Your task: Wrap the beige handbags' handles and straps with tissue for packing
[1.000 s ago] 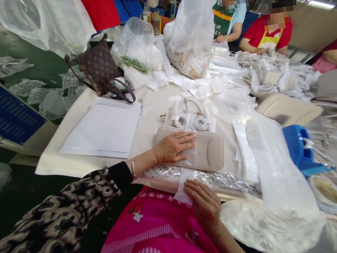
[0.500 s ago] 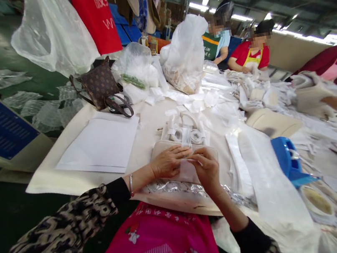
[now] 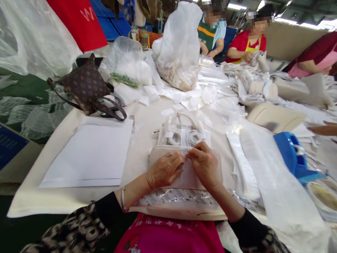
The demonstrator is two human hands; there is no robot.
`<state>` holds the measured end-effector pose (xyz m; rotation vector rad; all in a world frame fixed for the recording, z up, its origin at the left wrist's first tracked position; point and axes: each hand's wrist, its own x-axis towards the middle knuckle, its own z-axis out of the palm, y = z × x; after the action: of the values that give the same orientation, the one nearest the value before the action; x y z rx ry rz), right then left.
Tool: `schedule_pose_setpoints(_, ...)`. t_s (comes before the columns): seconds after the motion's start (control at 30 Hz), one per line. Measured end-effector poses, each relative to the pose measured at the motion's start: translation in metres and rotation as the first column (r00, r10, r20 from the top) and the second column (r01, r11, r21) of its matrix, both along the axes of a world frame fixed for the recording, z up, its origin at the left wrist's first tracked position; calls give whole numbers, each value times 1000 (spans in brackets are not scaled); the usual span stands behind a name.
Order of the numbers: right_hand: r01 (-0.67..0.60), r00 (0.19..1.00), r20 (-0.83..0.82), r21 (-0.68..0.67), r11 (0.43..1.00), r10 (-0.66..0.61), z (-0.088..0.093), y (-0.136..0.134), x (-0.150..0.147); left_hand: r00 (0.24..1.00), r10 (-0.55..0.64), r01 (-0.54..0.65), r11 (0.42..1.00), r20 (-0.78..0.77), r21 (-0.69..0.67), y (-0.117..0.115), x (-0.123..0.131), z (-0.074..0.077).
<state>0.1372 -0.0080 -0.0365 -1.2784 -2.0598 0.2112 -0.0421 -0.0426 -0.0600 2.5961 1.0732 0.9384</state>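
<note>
A cream handbag [image 3: 157,155] lies flat in front of me, with its coiled straps and handle [image 3: 194,137] partly wrapped in white at the far end. A thin whitish wrapping strip [image 3: 188,174] runs over the middle of the bag. My left hand [image 3: 167,169] rests on the bag's left side, its fingers closed on the strip's left edge. Opposite it, my right hand [image 3: 204,163] pinches the same strip between thumb and fingers. The fingertips of both hands are close together, and the exact grip is partly hidden.
White paper sheets [image 3: 89,155] lie at left, beside a brown patterned bag [image 3: 85,86]. To the right are a white plastic sheet [image 3: 273,170], a blue tape dispenser [image 3: 291,156] and a round tub [image 3: 325,200]. Co-workers stand across the table; one person's hand [image 3: 330,129] reaches in at right.
My left hand has shifted slightly left and down, and both hands' fingers have drawn in on the strip. The view has turned a little. At right, the co-worker's arm has moved lower.
</note>
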Motion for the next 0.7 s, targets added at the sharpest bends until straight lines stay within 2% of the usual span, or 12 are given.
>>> schedule_pose_setpoints(0.17, 65, 996, 52, 37, 997, -67, -4, 5, -4, 996, 37, -30, 995, -75, 100, -1, 0, -2)
schedule_pose_setpoints(0.37, 134, 975, 169, 52, 990, -141, -4, 8, -5, 980, 30, 2, 987, -197, 159, -4, 2, -4)
schedule_pose_setpoints(0.5, 147, 966, 213, 26, 989, -149, -1, 12, -8, 963, 90, -38, 978, -255, 204, -7, 2, -3)
schedule_pose_setpoints(0.6, 129, 974, 184, 23, 991, -131, 3, 12, -12, 960, 98, -30, 967, -260, 253, -6, 3, -2)
schedule_pose_setpoints(0.7, 46, 999, 9, -26, 999, -45, 12, 10, 1, 966, 60, 13, 960, -253, 278, -6, 6, 4)
